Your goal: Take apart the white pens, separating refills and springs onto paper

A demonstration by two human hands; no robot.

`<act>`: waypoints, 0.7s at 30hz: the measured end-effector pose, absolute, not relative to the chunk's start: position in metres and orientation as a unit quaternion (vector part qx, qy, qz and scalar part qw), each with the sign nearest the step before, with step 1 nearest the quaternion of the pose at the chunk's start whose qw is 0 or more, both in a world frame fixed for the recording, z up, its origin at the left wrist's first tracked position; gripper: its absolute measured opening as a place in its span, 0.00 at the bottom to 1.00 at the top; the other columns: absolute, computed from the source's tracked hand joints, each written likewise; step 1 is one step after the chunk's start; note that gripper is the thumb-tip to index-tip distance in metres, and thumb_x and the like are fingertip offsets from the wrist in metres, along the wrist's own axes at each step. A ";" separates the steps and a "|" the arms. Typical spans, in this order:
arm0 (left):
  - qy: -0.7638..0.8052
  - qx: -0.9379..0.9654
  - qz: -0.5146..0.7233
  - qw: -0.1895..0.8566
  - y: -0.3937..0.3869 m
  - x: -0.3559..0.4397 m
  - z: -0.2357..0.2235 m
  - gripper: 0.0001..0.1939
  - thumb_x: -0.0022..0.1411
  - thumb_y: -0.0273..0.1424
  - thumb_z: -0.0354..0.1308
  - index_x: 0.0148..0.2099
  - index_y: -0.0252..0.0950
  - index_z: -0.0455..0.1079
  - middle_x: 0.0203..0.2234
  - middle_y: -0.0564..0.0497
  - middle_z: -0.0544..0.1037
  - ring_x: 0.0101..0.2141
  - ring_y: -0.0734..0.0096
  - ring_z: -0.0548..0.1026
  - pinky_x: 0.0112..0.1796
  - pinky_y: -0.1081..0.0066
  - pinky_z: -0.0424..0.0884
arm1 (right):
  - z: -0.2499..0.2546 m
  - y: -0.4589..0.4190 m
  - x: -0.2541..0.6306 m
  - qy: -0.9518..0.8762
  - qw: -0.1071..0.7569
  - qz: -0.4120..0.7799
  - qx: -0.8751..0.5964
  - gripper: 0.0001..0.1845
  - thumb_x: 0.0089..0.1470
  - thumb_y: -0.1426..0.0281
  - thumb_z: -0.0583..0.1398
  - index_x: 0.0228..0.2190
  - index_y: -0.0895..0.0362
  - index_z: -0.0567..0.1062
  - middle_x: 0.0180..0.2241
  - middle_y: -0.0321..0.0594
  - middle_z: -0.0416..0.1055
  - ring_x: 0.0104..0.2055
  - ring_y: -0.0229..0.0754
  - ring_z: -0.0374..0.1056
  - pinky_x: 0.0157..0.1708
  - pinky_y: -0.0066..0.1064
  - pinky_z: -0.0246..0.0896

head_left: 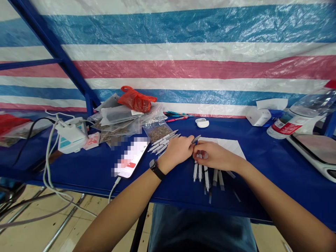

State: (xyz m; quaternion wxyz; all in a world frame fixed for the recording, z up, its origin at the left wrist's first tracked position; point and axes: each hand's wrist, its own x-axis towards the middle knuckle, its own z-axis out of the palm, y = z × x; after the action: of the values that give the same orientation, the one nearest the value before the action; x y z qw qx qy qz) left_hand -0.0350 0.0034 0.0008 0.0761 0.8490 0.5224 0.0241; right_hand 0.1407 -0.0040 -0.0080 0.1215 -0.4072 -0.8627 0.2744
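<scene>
My left hand [180, 149] is closed with its fingertips pinched around a pen-like stick [196, 139], whose grey pointed tip sticks out beyond the fingers. Close against it, my right hand [214, 154] has its thumb and fingers curled in a pinch; what lies between them is hidden. Below the right hand several white pen-like sticks [206, 177] lie side by side with grey strips [220, 180] and thin clear strips. Left of my left hand is a row of similar white sticks with grey tips [160, 142]. Partly under my right hand lies a white sheet [235, 147].
A charging phone [131, 159] lies left of my wrist. Behind it are bags of dried brown bits [157, 132], a red plastic bag [136, 99] and coloured pens [178, 118]. A white earbud case [202, 123] sits farther back. A bottle [286, 124] and a scale [315, 150] stand right.
</scene>
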 end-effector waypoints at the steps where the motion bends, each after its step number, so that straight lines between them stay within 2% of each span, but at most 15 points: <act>1: 0.520 0.851 0.025 0.074 0.003 -0.035 0.000 0.11 0.74 0.32 0.47 0.50 0.38 0.70 0.41 0.44 0.83 0.44 0.52 0.81 0.37 0.64 0.70 | -0.008 -0.004 0.141 -0.864 0.120 0.272 -0.407 0.04 0.52 0.77 0.62 0.30 0.56 0.75 0.36 0.40 0.72 0.35 0.41 0.69 0.36 0.33 0.63; 10: 0.512 0.855 0.017 0.075 0.003 -0.037 0.000 0.12 0.74 0.32 0.47 0.52 0.38 0.70 0.42 0.43 0.83 0.46 0.50 0.80 0.38 0.62 0.72 | -0.009 -0.008 0.138 -0.873 0.121 0.234 -0.410 0.06 0.54 0.77 0.60 0.27 0.55 0.73 0.34 0.39 0.71 0.33 0.41 0.68 0.34 0.33 0.61; 21: 0.512 0.856 0.014 0.070 0.003 -0.036 0.000 0.12 0.74 0.33 0.47 0.51 0.39 0.70 0.43 0.44 0.83 0.46 0.50 0.81 0.39 0.62 0.72 | -0.010 -0.005 0.139 -0.865 0.135 0.270 -0.402 0.06 0.54 0.76 0.60 0.29 0.55 0.75 0.35 0.40 0.75 0.35 0.42 0.70 0.35 0.33 0.64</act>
State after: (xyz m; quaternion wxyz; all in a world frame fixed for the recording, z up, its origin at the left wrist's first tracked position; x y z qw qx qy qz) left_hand -0.0364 0.0027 0.0003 0.0699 0.8559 0.5122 0.0141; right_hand 0.1389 -0.0055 -0.0099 0.1353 -0.4018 -0.8646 0.2698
